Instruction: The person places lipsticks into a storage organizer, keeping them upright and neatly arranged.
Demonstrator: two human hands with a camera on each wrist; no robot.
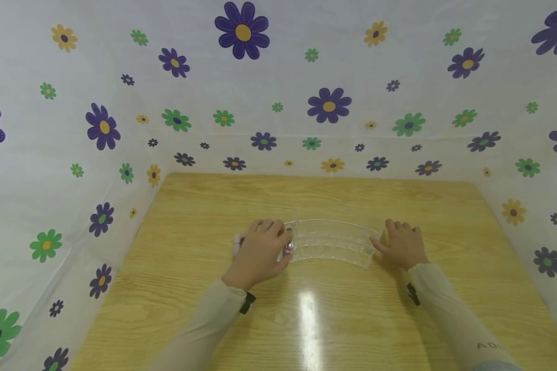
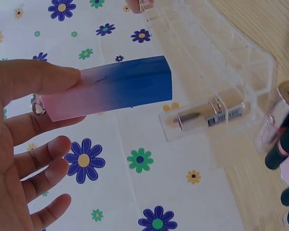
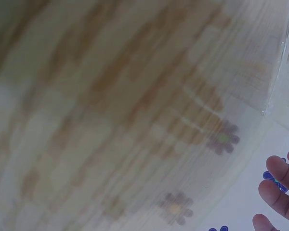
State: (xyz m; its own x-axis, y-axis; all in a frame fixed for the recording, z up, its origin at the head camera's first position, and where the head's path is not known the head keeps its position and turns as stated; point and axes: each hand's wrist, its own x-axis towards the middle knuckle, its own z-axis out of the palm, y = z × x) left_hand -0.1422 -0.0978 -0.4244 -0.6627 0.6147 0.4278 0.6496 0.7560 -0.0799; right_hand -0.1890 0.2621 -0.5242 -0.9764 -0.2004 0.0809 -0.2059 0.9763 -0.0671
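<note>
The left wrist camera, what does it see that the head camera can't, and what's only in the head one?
Only the left wrist view shows the blue end of a square-sided pink-and-blue tube and the printed label on a clear tube. Only the head view shows the sleeves and black wristbands. Both show the left hand, clear organizer, wood-grain table and flowered sheet.

The tube (image 2: 130,86) in the left hand (image 1: 262,251) fades from pink by the thumb (image 2: 48,78) to blue beyond. Below the grip, yellowish wood grain marks the table (image 1: 353,319); farther out, white cloth (image 1: 343,67) bears flowers (image 1: 329,106) in 3 colours: purple, green, yellow.
</note>
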